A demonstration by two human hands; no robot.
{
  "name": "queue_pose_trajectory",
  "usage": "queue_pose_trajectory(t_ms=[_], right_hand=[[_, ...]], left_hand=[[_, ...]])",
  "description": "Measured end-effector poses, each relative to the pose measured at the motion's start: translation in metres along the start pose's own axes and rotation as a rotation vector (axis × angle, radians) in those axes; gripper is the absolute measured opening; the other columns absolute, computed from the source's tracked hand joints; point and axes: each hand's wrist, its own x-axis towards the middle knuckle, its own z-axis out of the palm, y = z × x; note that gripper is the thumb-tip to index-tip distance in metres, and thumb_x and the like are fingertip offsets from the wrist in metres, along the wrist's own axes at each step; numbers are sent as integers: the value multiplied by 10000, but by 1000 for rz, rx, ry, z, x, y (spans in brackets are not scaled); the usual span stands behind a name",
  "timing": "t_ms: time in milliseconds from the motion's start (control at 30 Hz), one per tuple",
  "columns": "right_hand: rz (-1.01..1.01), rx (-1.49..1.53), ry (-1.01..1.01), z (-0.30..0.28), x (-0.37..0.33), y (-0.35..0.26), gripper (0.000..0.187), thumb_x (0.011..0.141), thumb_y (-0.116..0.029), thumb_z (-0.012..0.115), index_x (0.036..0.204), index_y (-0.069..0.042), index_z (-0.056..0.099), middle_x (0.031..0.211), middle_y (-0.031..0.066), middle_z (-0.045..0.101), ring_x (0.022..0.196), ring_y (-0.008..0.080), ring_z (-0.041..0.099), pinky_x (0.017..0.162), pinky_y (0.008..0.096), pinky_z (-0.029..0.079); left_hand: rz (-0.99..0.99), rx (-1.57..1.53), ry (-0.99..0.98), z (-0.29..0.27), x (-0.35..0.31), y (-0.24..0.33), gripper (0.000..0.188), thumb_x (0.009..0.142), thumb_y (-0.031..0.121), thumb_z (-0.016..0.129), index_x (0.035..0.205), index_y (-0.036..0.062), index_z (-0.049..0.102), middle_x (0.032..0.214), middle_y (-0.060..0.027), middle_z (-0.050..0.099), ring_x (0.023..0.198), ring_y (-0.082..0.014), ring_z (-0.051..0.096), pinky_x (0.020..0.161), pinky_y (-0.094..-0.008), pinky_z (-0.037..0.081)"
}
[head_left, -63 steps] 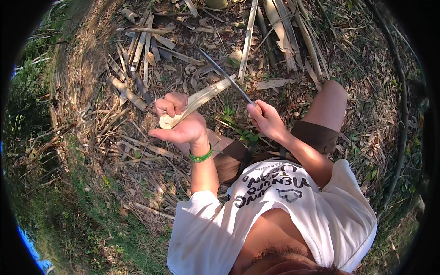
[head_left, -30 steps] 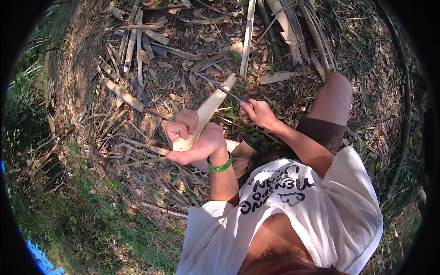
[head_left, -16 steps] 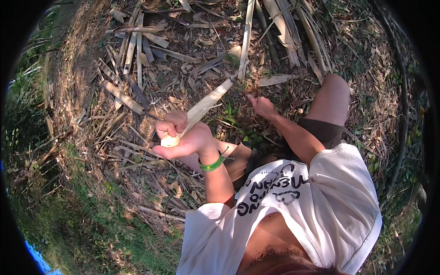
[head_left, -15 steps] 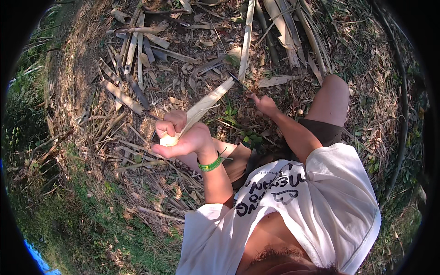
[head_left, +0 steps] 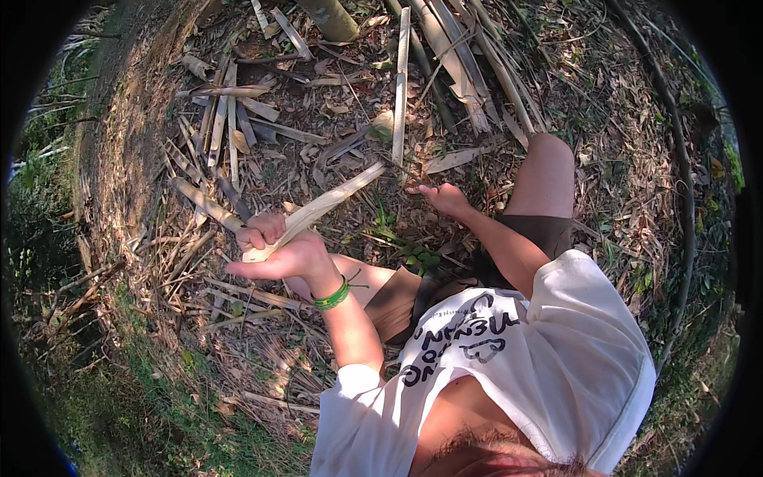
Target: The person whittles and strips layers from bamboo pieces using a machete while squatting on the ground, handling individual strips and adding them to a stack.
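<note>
Clamped in the left hand (head_left: 292, 259), the strip (head_left: 326, 205) slants flatter than before; the right hand's (head_left: 447, 200) grip is hidden, so I cannot tell it.

Left fingers (head_left: 266, 226) and pale wooden strip (head_left: 327, 203) moved left toward the round stalk (head_left: 203, 200), more tree trunk (head_left: 331, 19) showing above

Behind my two hands, the left (head_left: 278, 253) and the right (head_left: 447, 200), bold dark lettering (head_left: 435, 356) runs in several lines across the chest of my white shirt (head_left: 580, 342), upside down and partly bent by folds. Among the letters sits a dark outline drawing (head_left: 482, 350) like a cloud. A thin line of smaller print (head_left: 455, 313) lies nearer my grip. Just below my left hand, the green wristband (head_left: 332, 296) bears yellow marks too small to read.
</note>
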Motion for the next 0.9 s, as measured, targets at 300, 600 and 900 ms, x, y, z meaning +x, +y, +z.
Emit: queue_pose_trajectory(t_ms=[300,600,900], right_hand=[[-15,591,-4,-46,-46,-13,583,970,-578,526,738,-43,520,603,30,506,477,146,495,465,327,405],[-124,878,73,-145,-84,-28,515,966,-568,546,783,-90,491,610,-15,435,492,112,404,465,276,353],[-175,1123,266,-253,-81,-17,481,973,-538,547,835,-79,517,624,-1,469,507,116,433,478,276,374]], left_hand=[[481,-252,-332,138,6,44,115,923,64,551,946,84,440,1021,-114,492,1021,-217,435,960,-398,348],[343,394,-934,210,-62,-140,614,837,194,707,1310,39,347,1370,-211,401,1314,-358,360,1132,-489,239],[-160,983,-1007,25,-150,-261,557,814,175,714,1293,19,476,1283,-223,510,1236,-413,462,1067,-488,365]])
